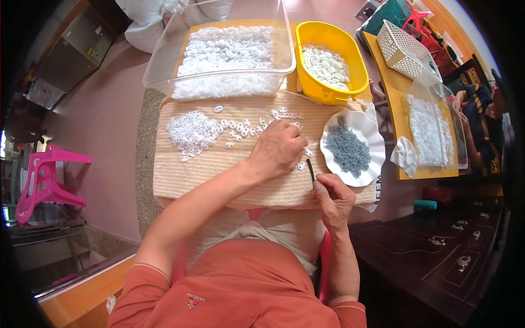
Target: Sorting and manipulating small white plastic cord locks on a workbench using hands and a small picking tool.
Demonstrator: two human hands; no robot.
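Note:
My left hand (279, 147) rests on the striped towel (219, 175), its fingers curled down among small white two-hole plastic pieces; its fingertips, and anything in them, are hidden. A thin black stick-like tool (311, 169) is pinched in my right hand (334, 200), its tip pointing up beside a couple of white pieces (304, 159). A loose pile of the white pieces (191, 131) lies to the left, with a scattered row (240, 129) running toward my left hand. Right of the hands, a white wavy-rimmed plate (375, 146) bears a heap of small grey-blue parts (349, 148).
Beyond the towel stand a large clear bin (156, 71) of white pieces and a yellow tub (358, 65) with off-white pieces. On a side table at right are a white perforated basket (402, 46) and another clear bin (462, 147), near another person's arm. A pink stool (46, 183) stands left.

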